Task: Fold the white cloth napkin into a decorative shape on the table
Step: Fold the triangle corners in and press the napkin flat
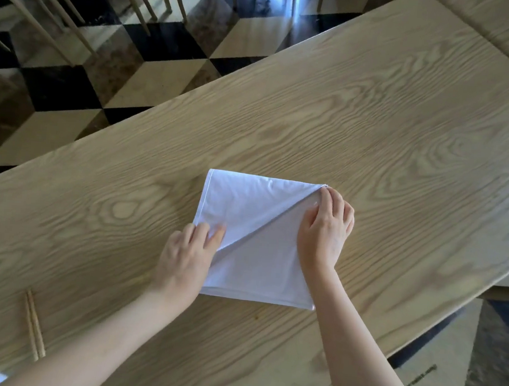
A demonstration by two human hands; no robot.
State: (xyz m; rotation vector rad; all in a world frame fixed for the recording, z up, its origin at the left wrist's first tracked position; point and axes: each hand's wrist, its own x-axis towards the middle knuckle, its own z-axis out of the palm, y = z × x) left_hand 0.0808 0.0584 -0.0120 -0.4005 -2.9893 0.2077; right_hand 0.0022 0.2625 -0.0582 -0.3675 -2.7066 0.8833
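Left grip: left hand (188, 253) rests palm-down with fingers (217, 234) spread and flat on the napkin's left corner, pressing rather than pinching; likely an anchor, so the cloth does not slide on the smooth wood while the crease is set.
Chopsticks: a wooden pair (34, 326) lies well to the left of and nearer the person than the left grip, apart from the work.
Napkin: the white cloth napkin (246, 204) lies flat on the bench (376, 126), spanning the space between both grips, a squarish shape with one layer turned over along a diagonal.
Diagonal fold: the fold edge (271, 217) runs from just right of the left fingertips up to the right grip's fingertips, so each hand holds one end of the crease.
Lower panel: the shaded lower half (259, 267) sits between the two wrists, its near edge closest to the person.
Right grip: right hand (325, 226) curls over the napkin's far right corner, fingertips (324, 192) drawn together on that point; whether they pinch the layers or merely press them down cannot be told.
Judgement: an early fold, with the decorative shape not yet formed.
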